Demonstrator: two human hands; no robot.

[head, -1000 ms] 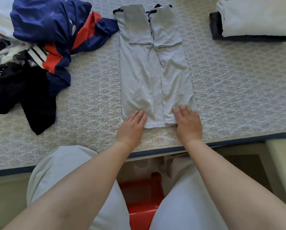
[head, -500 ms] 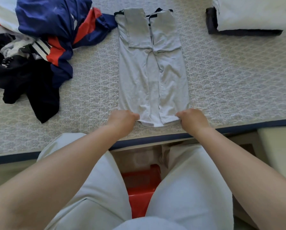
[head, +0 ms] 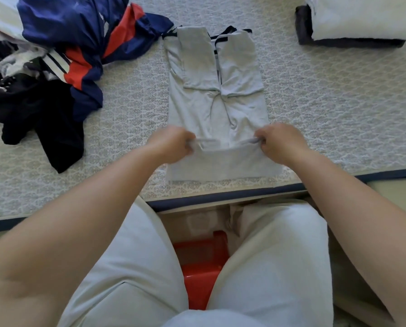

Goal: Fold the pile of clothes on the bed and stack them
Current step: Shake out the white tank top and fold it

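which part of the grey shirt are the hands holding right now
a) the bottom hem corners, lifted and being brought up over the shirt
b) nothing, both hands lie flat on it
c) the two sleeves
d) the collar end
a: the left hand and right hand each pinch a corner of the hem of the grey shirt, raised off the bed with a fold below them.
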